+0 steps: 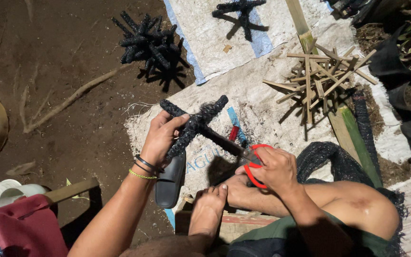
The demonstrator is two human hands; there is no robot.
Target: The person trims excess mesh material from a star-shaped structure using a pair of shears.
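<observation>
On the white woven sacking (281, 102) spread over the dirt, the person sits with bare feet tucked in. Their left hand (160, 138) is closed around a cross of sticks wrapped in black netting (193, 124), thumb and fingers pinching its lower arm, holding it up at about twelve o'clock from their knees. Their right hand (274, 169) is curled through the red handles of a pair of scissors (241, 152), whose blades reach toward ten o'clock and meet the cross. Farther out at eleven o'clock lies a heap of finished black crosses (148, 43); at two o'clock, a pile of bare bamboo sticks (317, 78). Black netting (331, 159) lies draped by the right knee.
</observation>
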